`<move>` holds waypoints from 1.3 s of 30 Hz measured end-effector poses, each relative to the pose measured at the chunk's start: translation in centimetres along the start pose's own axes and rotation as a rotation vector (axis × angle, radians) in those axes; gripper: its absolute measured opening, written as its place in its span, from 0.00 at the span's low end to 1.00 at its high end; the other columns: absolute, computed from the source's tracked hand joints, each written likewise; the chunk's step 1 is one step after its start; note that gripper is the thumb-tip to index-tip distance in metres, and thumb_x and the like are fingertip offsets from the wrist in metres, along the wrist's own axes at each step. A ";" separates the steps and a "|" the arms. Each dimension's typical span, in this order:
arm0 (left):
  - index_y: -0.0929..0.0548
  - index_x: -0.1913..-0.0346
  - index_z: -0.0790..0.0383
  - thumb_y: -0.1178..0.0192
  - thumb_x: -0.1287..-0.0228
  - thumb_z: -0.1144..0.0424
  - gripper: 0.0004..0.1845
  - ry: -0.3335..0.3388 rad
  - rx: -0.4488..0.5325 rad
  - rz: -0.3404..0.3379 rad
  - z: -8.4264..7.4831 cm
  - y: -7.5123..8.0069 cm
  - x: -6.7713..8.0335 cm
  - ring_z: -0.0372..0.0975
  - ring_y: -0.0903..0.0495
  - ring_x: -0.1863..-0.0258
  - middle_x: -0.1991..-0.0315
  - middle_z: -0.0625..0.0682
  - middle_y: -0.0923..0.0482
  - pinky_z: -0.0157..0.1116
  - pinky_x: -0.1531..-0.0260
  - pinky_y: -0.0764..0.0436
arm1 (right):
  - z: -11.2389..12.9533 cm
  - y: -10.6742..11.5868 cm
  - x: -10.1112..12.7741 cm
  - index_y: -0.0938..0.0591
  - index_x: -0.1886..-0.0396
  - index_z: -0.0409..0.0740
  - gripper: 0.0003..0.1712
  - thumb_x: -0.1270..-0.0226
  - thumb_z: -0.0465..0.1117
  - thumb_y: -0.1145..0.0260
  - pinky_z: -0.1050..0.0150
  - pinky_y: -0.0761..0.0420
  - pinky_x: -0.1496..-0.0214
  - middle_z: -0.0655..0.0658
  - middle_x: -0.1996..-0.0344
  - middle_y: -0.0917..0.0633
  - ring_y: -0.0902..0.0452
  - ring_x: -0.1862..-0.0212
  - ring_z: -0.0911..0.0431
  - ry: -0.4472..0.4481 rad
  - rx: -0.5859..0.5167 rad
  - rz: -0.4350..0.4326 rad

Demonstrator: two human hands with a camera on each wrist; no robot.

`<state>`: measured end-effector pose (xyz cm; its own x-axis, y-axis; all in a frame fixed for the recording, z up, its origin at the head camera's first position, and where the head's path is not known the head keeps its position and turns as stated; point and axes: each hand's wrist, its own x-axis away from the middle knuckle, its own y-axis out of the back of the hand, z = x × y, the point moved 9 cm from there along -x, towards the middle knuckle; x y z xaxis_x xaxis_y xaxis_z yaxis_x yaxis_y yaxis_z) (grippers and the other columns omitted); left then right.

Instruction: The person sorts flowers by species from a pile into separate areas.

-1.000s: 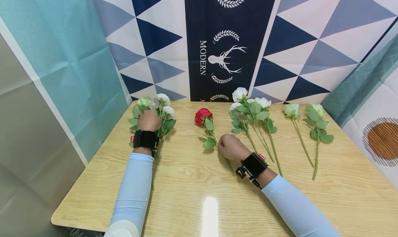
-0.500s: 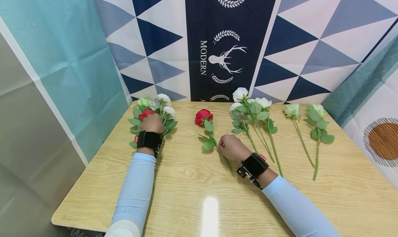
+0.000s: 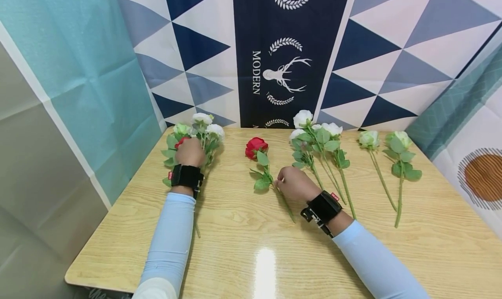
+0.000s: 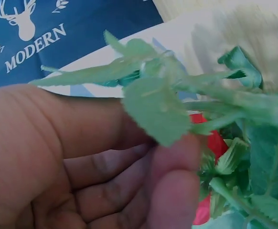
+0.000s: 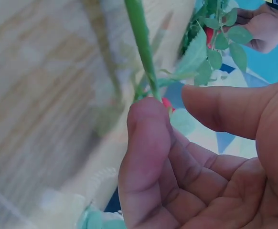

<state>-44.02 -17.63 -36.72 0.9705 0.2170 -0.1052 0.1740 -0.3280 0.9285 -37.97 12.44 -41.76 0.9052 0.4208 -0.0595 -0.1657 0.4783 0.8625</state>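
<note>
In the head view, my left hand [image 3: 190, 153] is among a cluster of artificial roses at the table's left. Two white roses [image 3: 214, 132] stand out beyond its fingers, and a red rose [image 3: 181, 142] is partly covered by the hand. In the left wrist view, thumb and index finger pinch a leafy green stem [image 4: 215, 90], a serrated leaf drooping over the fingertips. My right hand [image 3: 295, 184] is beside the stem of a second red rose [image 3: 256, 147] lying mid-table. The right wrist view has the index fingertip at that stem [image 5: 141, 40], with the thumb apart from it.
White roses [image 3: 331, 130] with long stems lie right of the right hand. Farther right are two pale green roses [image 3: 368, 139] on the wooden table [image 3: 235, 242]. A patterned cloth [image 3: 204, 46] hangs behind the back edge. Another pale green rose [image 3: 181, 129] belongs to the left cluster.
The white roses at the left have shifted and lifted slightly, and a stem end has swung right. The left hand moved right, then slightly back. The right hand stays almost in place.
</note>
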 end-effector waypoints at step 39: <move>0.14 0.60 0.70 0.47 0.22 0.68 0.12 -0.278 0.364 -0.424 -4.6 9.6 5.6 0.58 0.19 0.65 0.65 0.66 0.16 0.54 0.56 0.22 | 3.3 7.1 2.5 0.19 0.46 0.30 0.17 0.21 0.42 0.38 0.59 0.25 0.70 0.48 0.80 0.17 0.24 0.78 0.58 0.076 -0.052 -0.172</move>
<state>-37.70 -15.29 -26.76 0.8030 0.1660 -0.5723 0.5522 -0.5685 0.6098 -35.57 14.38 -34.18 0.8901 0.3855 -0.2430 -0.0328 0.5861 0.8096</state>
